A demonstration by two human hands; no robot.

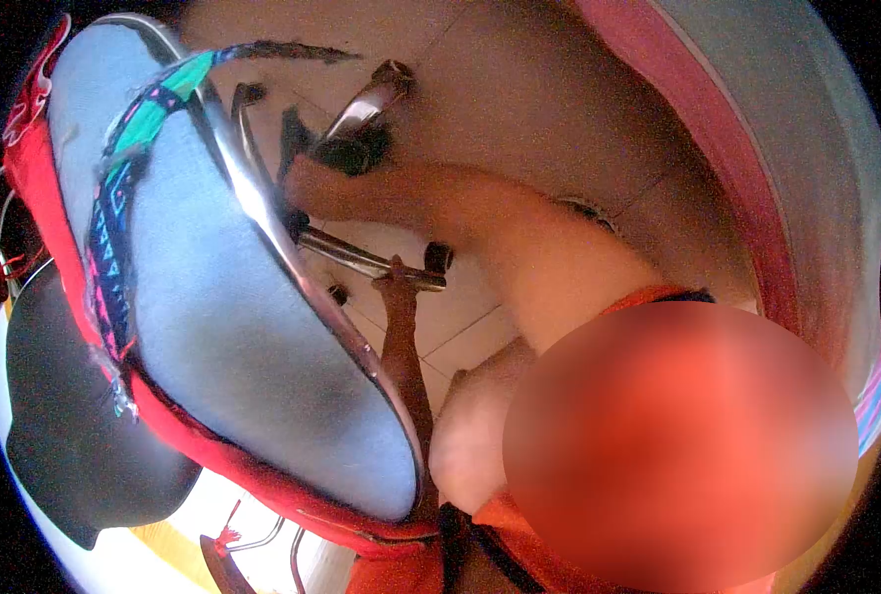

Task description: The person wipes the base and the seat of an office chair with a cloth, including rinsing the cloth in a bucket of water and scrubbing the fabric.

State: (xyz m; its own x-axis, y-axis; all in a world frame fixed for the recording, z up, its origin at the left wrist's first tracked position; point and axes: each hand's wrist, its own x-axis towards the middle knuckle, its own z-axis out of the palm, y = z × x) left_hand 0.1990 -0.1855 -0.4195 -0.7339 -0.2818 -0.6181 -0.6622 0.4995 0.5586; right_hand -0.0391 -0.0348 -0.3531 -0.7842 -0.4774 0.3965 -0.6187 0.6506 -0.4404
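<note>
1. Nearest the camera, apparently: light-blue panel (232, 297), left side of view; long axis slants upper left to lower right.
2. Hands: neither identifiable; grip, open or closed, and which is nearer cannot be told.
3. Patterned strap (148, 124) crosses the panel's upper-left part.
4. Beyond: bare limb (480, 218), owner uncertain; metal wheeled base (361, 257); tiled floor (519, 89).

One patterned strap (111, 228), one red-edged blue panel (232, 317), at least three casters (438, 257).
</note>
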